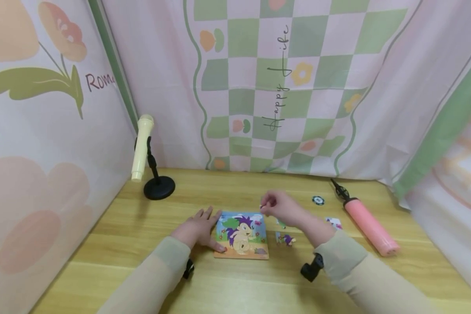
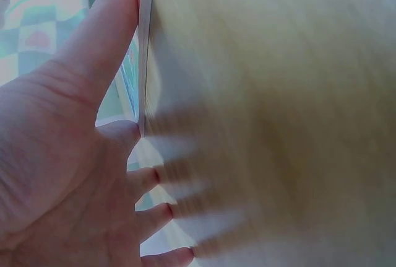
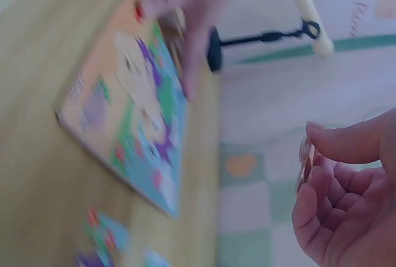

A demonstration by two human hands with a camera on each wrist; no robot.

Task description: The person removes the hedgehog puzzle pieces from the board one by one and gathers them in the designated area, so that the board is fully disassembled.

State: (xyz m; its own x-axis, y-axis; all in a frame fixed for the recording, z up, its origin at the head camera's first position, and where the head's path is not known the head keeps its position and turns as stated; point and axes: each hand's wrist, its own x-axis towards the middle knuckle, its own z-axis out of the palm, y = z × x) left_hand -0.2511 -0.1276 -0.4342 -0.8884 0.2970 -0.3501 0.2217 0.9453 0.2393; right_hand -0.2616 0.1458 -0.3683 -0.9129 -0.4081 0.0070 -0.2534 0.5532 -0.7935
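A square puzzle board with a cartoon hedgehog lies flat on the wooden table. My left hand rests at its left side, fingers spread, the thumb on the lower left corner; in the left wrist view the fingertips touch the table beside the board edge. Above the board's upper right corner, my right hand pinches a small puzzle piece between thumb and fingers. The piece is seen nearly edge-on, so its picture cannot be made out. Right of the board lie loose puzzle pieces, one partly under the right hand.
Another puzzle piece lies beyond the right forearm, near a poker chip. A pink hand pump lies at the right. At the back left, a cream microphone leans on a black stand. Patterned curtains enclose the table.
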